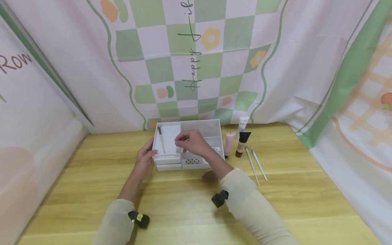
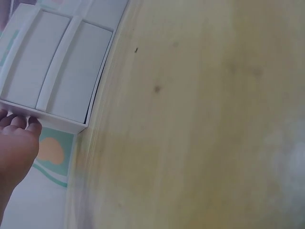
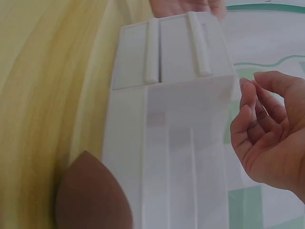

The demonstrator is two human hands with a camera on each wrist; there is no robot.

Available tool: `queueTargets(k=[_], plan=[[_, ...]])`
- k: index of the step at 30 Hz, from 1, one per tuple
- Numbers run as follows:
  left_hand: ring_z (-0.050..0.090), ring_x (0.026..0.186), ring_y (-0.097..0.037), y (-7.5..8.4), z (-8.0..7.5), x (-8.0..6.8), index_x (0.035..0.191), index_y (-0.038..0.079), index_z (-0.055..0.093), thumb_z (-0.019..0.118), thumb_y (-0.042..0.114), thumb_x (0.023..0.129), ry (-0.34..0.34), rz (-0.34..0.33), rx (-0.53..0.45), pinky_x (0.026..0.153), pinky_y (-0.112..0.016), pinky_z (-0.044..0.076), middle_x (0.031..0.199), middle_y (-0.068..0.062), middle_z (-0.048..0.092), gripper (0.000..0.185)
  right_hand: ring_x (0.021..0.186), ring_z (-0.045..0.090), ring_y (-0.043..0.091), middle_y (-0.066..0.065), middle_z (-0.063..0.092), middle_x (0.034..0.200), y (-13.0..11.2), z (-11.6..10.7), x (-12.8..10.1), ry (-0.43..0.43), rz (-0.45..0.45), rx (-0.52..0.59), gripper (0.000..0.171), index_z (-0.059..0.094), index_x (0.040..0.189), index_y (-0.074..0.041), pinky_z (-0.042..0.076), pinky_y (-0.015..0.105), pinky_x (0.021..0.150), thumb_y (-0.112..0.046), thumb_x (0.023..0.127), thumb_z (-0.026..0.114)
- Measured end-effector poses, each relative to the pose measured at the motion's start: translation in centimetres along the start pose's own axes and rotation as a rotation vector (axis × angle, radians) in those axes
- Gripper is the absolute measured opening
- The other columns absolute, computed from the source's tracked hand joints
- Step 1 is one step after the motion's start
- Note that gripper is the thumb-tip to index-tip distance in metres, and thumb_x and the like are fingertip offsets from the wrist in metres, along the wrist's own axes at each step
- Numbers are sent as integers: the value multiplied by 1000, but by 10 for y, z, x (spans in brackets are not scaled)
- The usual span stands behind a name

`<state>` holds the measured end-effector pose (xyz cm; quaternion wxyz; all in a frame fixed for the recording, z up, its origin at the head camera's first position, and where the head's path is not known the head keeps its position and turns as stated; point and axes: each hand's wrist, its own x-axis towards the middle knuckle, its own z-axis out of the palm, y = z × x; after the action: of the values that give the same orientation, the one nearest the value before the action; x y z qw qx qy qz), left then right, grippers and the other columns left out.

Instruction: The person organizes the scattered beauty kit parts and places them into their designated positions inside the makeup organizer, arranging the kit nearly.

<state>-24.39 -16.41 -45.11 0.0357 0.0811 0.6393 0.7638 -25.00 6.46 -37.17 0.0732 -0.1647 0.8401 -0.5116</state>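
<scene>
Head view, left hand (image 1: 144, 157) fingers flat on organizer (image 1: 200, 127), right hand (image 1: 191, 142) loosely curled, empty, sponge (image 1: 210, 176) half-hidden

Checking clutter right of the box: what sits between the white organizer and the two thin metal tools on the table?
Head view: a pink tube beside the white organizer, then a black-capped tube, then the two thin tools.

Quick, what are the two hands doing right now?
Left hand: open, steadying the white organizer box.
Right hand: fingers loosely curled above the box, holding nothing.
</scene>
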Motion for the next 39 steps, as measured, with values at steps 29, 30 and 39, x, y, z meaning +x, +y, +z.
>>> queueTargets(k=[29,30,39], plan=[[13,160,-35,2,-1,-1,160,-2,17,42,-5,96,-34,48,0,129,-39,21,171,-19,11,68,74,68,15,20,72,117,1,-77,-48,125,-31,34,28,70,121,-2,60,29,78,-17,99,63],[13,160,-35,2,-1,-1,160,-1,17,42,-4,96,-33,47,0,129,-39,20,171,-18,11,68,75,68,15,19,72,117,1,-79,-50,130,-32,27,28,70,121,-2,61,31,80,-17,99,62],[14,160,-33,1,-1,-1,159,-2,19,42,-3,96,-13,18,5,130,-42,19,171,-15,12,66,76,67,10,19,71,113,6,-98,-64,146,-35,3,27,69,121,0,60,23,77,-15,101,59]])
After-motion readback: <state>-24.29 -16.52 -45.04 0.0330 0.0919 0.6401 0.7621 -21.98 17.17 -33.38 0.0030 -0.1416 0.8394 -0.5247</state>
